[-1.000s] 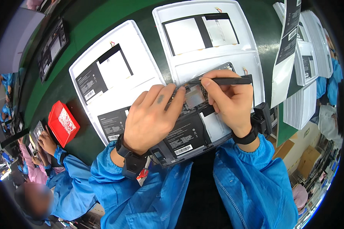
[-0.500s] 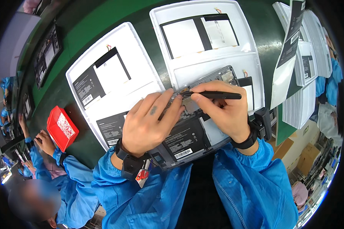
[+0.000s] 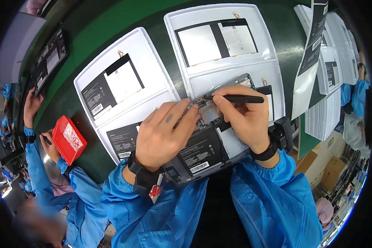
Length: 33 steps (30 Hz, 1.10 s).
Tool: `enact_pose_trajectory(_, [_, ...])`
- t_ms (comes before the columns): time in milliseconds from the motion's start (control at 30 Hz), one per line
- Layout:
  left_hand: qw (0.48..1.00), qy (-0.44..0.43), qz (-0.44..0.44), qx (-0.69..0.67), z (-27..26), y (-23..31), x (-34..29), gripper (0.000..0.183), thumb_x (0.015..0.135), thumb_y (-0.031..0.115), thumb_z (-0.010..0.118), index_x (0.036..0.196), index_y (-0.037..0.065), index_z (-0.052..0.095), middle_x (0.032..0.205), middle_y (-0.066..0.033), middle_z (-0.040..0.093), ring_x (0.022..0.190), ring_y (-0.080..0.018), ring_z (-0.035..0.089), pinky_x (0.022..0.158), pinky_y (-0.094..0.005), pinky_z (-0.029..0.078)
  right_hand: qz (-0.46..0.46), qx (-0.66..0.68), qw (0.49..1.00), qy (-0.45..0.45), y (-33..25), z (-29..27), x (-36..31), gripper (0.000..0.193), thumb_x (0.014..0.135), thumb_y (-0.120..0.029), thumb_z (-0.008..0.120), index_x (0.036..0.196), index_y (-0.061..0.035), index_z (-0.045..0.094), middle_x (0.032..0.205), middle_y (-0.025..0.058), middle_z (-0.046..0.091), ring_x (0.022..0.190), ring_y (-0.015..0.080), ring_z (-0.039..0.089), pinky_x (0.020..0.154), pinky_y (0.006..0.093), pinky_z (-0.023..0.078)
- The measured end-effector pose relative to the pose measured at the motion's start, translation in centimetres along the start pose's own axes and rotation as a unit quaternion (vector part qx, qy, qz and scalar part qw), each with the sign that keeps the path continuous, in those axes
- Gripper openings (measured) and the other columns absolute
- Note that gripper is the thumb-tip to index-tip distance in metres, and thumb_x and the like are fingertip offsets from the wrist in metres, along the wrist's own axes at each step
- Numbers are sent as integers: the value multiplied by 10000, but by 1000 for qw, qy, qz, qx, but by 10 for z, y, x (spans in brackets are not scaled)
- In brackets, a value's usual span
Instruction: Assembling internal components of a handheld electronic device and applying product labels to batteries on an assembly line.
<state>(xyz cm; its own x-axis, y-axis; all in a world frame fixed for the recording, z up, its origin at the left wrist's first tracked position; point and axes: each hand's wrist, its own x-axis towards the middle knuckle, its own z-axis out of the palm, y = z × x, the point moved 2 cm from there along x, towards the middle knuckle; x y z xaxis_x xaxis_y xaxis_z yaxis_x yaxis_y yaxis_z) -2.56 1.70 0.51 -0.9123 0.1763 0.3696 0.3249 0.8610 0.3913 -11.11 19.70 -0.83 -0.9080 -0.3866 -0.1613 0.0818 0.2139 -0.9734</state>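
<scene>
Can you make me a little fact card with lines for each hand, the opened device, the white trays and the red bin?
Left hand: on the opened device, palm down
Right hand: pinching a slim black tool, pointing left over the device
Opened device: slanted, overlapping the right white tray
Trays: left white tray and right, both holding flat packs
Red bin: left of both trays, white bits inside

Black tool [image 3: 244,98] points leftward over opened tablet [image 3: 206,146].

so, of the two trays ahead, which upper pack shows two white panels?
The right pack, white either side of a black strip. The left pack has one black labelled panel, one white.
</scene>
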Motion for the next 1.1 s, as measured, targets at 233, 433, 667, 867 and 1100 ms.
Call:
enact_pose_trajectory(233, [994,48,-96,20,-23,-9,-23,200,779,-8,788,976,-14,758,1121,-152,727,980,-330,693,842,-393,562,-35,57,998,12,-3,-9,-6,129,853,-6,777,980,13,759,872,52,732,641,38,594,550,181,434])
enact_pose_trajectory(433, [945,92,-306,65,-46,-8,-112,124,834,-7,666,897,-58,760,1294,-208,682,1131,-396,641,976,-441,496,-236,-37,969,59,-14,-55,-9,164,803,43,774,964,29,748,928,136,758,808,203,705,884,381,524])
enact_pose_trajectory(667, [885,163,-390,-194,-18,34,-107,388,923,143,599,1189,-128,679,1525,-294,473,1354,-384,513,1158,-439,349,-15,248,968,-40,11,-75,-12,152,893,60,712,1044,68,721,1004,144,739,886,168,690,811,276,549])
enact_pose_trajectory(867, [764,205,-434,-431,-35,-7,-68,565,933,54,618,1460,-98,481,1276,-146,658,1102,-162,638,942,-278,497,-195,281,940,14,6,-98,1,166,869,65,727,1035,63,716,1028,167,745,880,214,718,868,316,557])
enact_pose_trajectory(1100, [729,237,-345,-542,-73,-103,55,429,994,90,544,1411,-11,531,1198,-84,699,1016,-161,694,898,-300,563,-241,-90,931,257,26,-179,-3,127,832,-9,786,954,15,763,906,133,754,804,195,709,727,302,551])
